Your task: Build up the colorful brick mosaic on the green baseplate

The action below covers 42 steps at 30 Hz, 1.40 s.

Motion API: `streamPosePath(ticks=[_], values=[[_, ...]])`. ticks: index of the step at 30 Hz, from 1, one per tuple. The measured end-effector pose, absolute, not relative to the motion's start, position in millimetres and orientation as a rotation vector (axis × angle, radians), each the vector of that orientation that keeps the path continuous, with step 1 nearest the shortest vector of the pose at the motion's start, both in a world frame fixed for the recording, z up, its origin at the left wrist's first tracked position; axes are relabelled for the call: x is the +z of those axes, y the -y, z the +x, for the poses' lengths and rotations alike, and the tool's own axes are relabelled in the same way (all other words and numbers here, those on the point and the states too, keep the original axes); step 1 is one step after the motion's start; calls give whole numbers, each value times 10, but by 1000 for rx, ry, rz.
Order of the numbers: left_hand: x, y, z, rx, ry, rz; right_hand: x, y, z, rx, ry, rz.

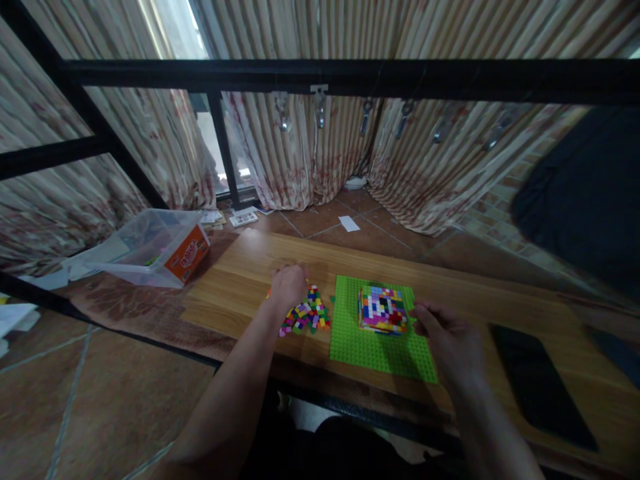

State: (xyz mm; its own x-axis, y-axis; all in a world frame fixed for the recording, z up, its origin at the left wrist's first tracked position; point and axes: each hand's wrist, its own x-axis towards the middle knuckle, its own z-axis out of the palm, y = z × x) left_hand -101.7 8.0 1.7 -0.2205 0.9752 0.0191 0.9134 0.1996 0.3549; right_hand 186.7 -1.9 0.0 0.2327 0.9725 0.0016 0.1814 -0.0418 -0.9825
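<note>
A pile of small multicoloured toy bricks (305,317) lies loose on the wooden table. My left hand (290,285) reaches over the far left of this pile, its fingers pointing down and mostly hidden behind the back of the hand. To the right of the pile lies a bright green studded baseplate (347,343). On it stands a squarish block built of many-coloured bricks (375,310), with a small dark gap in its top. Just right of that build, above the baseplate's right edge, my right hand (450,337) has its fingers curled and thumb pressed in; anything inside cannot be made out.
A clear plastic bin (135,243) with an orange label sits left of the wooden tabletop (240,273). A flat black slab (543,383) lies at the right. A dark metal bar (350,77) with hanging clips crosses beyond the table, before striped curtains (280,153).
</note>
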Motion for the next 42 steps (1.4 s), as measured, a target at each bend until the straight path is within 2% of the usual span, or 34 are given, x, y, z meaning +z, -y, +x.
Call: streamPosePath(ticks=[5,9,16,34,42], values=[[62,-71,-855,1066,-1668,1463,64,80,1720,975,1175,-1345],[136,50,-484,1212,-1231,1148,91,152,1538,1127,1249,-1153],[239,175,-110,1196,-1014,1002,82,183,1418,1236,1255,-1015],[211,156,-46,1172,-850,806,102,185,1560,1315,1032,-897],[201,100,-173,1221,-1051,762,55,88,1890,1191,1165,-1146]])
